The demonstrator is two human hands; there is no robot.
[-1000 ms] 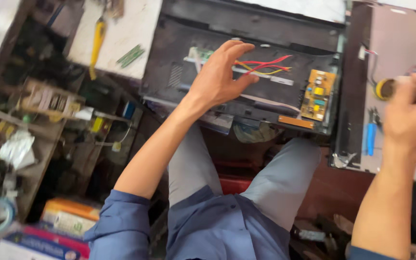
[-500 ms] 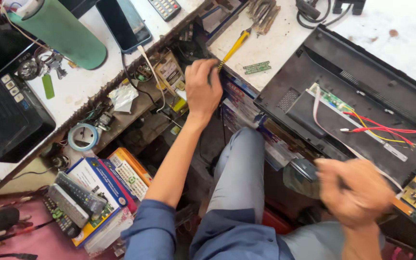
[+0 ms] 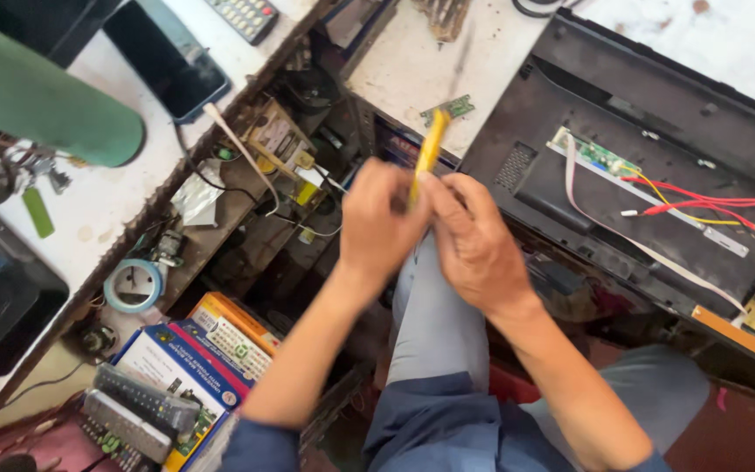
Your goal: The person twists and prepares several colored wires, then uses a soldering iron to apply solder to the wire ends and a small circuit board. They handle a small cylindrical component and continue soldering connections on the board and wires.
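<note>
both hands meet over the lap, the left hand [image 3: 379, 223] and right hand [image 3: 474, 240] pinching a yellow-handled tool [image 3: 428, 156] beside the opened black panel [image 3: 657, 166].

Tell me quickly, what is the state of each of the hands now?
Left hand: closed on the yellow-handled tool.
Right hand: closed, fingers also on the same tool's handle.

The lower end of a yellow-handled tool [image 3: 428, 156] is hidden between the left hand [image 3: 384, 223] and right hand [image 3: 475, 240]. Its upper tip is blurred. A green cylinder [image 3: 45, 109] and an opened black casing [image 3: 648, 114] are cut off by the edges.
</note>
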